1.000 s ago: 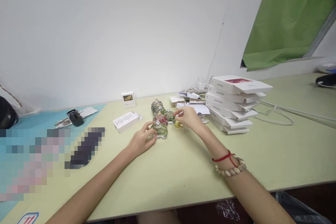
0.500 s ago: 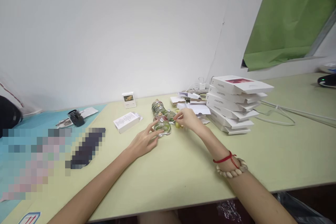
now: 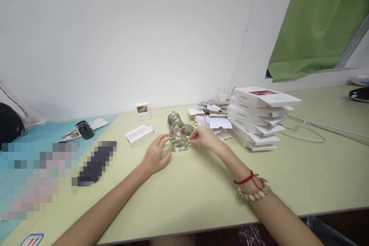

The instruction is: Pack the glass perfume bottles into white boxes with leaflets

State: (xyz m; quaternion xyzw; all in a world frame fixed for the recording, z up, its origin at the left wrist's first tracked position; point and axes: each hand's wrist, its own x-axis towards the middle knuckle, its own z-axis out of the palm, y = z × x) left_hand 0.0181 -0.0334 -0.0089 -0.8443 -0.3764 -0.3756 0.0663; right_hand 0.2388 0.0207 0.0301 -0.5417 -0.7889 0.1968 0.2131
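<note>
Several glass bottles with rounded bodies and knobbed tops stand in a row at the middle of the desk. The front bottle (image 3: 179, 143), clear and greenish, is nearest me. My left hand (image 3: 157, 153) is at its left side, fingers stretched and apart, the fingertips touching or almost touching the glass. At its right side is my right hand (image 3: 203, 137), thumb and fingers bent together in a pinch; what they hold, if anything, is too small to make out. A pinkish bottle (image 3: 173, 132) is partly hidden behind the front one. Another green bottle (image 3: 188, 128) stands behind to the right.
White boxes (image 3: 253, 119) are stacked at the right. Opened cartons (image 3: 219, 122) and a power strip lie behind my right hand. A white box (image 3: 140, 135) lies at left, with a small upright box (image 3: 142, 110) behind. A dark jar (image 3: 84, 129) stands on blue covering.
My left hand has drawn back left from the front bottle's top. My right hand has shifted down from the yellow thing to the front bottle's right side. The view has tilted slightly.
</note>
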